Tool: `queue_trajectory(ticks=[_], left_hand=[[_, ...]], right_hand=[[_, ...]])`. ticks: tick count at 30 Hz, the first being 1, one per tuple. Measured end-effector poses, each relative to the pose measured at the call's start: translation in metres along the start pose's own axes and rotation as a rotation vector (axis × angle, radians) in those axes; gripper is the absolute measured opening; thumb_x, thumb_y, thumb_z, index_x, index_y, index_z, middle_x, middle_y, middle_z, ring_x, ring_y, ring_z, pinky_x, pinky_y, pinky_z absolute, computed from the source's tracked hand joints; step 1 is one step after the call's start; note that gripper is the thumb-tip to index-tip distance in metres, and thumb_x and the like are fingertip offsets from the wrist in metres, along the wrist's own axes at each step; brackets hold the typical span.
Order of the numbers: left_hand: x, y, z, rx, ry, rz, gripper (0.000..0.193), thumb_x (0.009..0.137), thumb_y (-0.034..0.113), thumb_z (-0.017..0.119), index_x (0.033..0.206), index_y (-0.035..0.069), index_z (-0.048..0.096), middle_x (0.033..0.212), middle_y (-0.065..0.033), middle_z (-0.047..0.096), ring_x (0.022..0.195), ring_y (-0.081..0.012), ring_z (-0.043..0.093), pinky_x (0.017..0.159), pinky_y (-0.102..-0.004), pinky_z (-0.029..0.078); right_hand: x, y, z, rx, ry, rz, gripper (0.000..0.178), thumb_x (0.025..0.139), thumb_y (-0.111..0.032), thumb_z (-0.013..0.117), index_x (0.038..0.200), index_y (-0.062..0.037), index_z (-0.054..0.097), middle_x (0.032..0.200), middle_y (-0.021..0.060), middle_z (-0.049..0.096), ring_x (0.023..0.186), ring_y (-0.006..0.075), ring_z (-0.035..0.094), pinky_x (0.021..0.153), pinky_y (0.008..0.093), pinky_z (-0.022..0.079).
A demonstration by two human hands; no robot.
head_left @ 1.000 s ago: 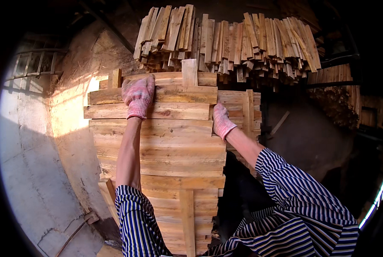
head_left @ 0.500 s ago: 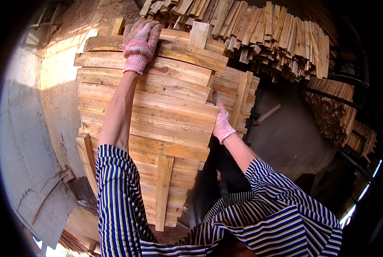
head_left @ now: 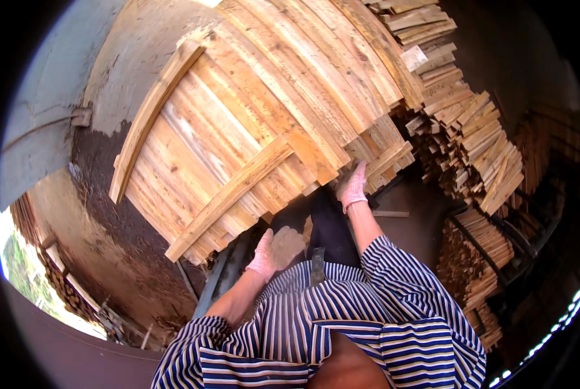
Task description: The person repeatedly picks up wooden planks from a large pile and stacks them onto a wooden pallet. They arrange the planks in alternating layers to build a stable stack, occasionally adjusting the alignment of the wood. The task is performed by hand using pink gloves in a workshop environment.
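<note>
A broad stack of pale wooden boards [head_left: 264,97] lies in front of me, its boards laid side by side. One narrow wooden strip [head_left: 232,194] rests across them at the near side, and another strip [head_left: 157,117] lies along the left end. My left hand [head_left: 276,251], in a pinkish glove with a dirty grey palm, is off the wood just below the near edge, fingers stretched out. At the right-hand board ends is my right hand [head_left: 353,188], gloved alike, fingers extended against or beside them; exact contact is partly hidden.
Piles of short sticks [head_left: 478,149] stand on the right, with more bundles [head_left: 471,253] in a dark metal rack below. A grey wall [head_left: 57,97] is at the left. Dark scraps litter the ground [head_left: 108,227]. A loose stick [head_left: 390,214] lies on the floor.
My left hand has left the far top of the stack and come down to its near edge. The right hand stays by the board ends. The view has turned, so the stack appears tilted.
</note>
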State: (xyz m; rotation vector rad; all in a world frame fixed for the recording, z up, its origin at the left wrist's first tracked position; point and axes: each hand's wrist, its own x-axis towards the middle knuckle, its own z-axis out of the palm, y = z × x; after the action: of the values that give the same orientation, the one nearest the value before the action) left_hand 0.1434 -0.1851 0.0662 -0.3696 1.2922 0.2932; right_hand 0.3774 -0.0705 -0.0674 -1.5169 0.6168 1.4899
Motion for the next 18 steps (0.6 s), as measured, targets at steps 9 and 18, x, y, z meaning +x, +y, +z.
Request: queue_trajectory(ticks=[9,18], left_hand=[[0.147,0.022,0.046,1.667,0.416,0.529,0.030,0.087,0.032,0.062,0.108,0.019,0.079,0.117,-0.0080,0.075,0.108,-0.0295,0.071,0.089,-0.0397,0.056],[0.146,0.091,0.095,1.710,0.183,0.333,0.044,0.092,0.043,0.059,0.128,0.021,0.073,0.137,-0.0051,0.067,0.123,-0.0246,0.066,0.097,-0.0428,0.054]], right_hand=[[0.009,0.073,0.015,-0.289,-0.397,0.084,0.074,0.100,-0.065,0.037,0.150,-0.0121,0.048,0.151,0.0067,0.053,0.136,0.0348,0.050,0.114,0.0545,0.039],[0.032,0.030,0.054,-2.937,-0.049,-0.284,0.064,0.102,-0.057,0.042,0.151,-0.0158,0.049,0.153,0.0056,0.053,0.137,0.0298,0.052,0.107,0.0451,0.046]])
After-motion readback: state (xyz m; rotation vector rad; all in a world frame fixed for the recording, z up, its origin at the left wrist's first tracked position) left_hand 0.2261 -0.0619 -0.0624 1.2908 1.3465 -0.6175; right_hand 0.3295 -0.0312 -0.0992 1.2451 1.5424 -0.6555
